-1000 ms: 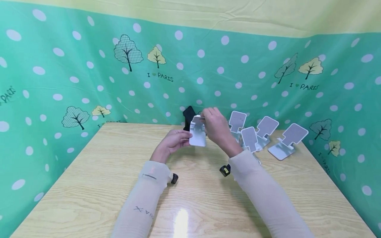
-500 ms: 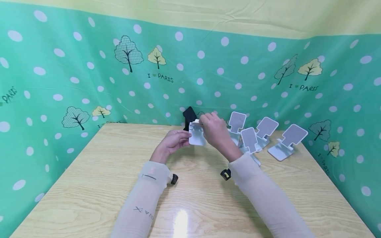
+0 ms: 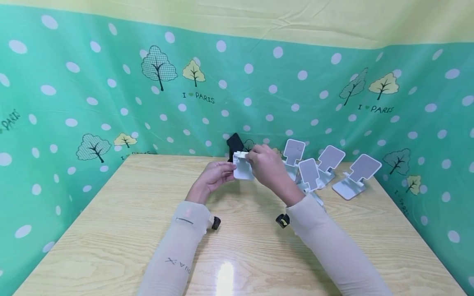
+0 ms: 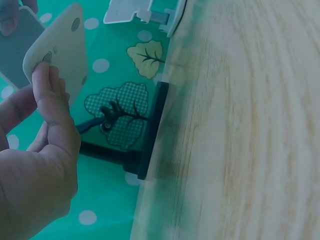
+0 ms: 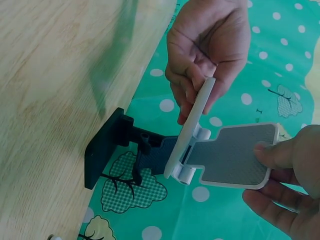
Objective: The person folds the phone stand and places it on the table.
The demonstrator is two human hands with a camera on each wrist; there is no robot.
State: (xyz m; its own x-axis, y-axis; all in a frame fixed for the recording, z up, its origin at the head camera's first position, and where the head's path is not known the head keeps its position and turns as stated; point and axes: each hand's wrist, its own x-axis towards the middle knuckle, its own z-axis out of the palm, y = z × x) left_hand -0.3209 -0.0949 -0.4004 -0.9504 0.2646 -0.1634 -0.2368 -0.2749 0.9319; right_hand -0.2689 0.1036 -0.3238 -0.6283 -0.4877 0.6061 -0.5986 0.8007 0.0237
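Between my two hands, over the far part of the table, is a white folding phone stand (image 3: 242, 170). My left hand (image 3: 215, 176) pinches the edge of its base (image 4: 70, 55), thumb on one face and fingers on the other. With thumb and fingers my right hand (image 3: 267, 166) grips the outer end of the grey-padded support plate (image 5: 232, 155). In the right wrist view the plate stands out at a steep angle from the base, joined by a white hinge (image 5: 186, 174). Behind the held stand is a black phone stand (image 3: 235, 144), partly hidden in the head view.
Several white phone stands with grey pads, among them a rightmost stand (image 3: 364, 167) and a front stand (image 3: 309, 173), stand opened at the back right of the wooden table (image 3: 111, 230). A green dotted curtain (image 3: 207, 119) hangs right behind the table's far edge.
My right hand has come down a little, tilting the support plate so its grey face no longer shows in the head view. The stand has shifted slightly left; my left hand keeps its pinch.
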